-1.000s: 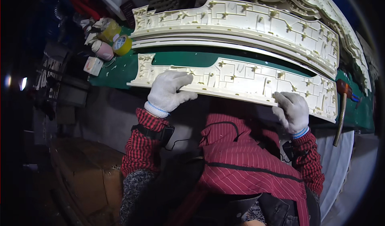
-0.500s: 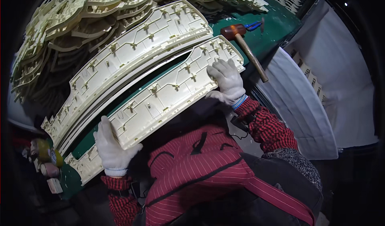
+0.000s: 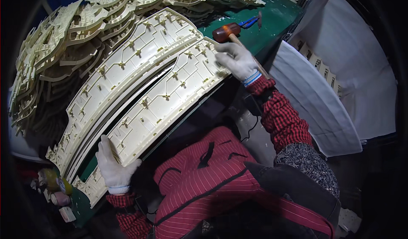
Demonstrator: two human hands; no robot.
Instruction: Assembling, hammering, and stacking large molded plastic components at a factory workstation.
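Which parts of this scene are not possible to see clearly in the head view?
- Left hand palm: pressed against the cream plastic panel.
- Mallet handle: partly behind the right hand.
- Stacked mouldings: bent and cut near the fisheye rim.
- Small bottles: dark, too small.

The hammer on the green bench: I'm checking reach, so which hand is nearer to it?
Right. The right hand grips the panel end just beside the hammer; the left hand holds the panel's far end.
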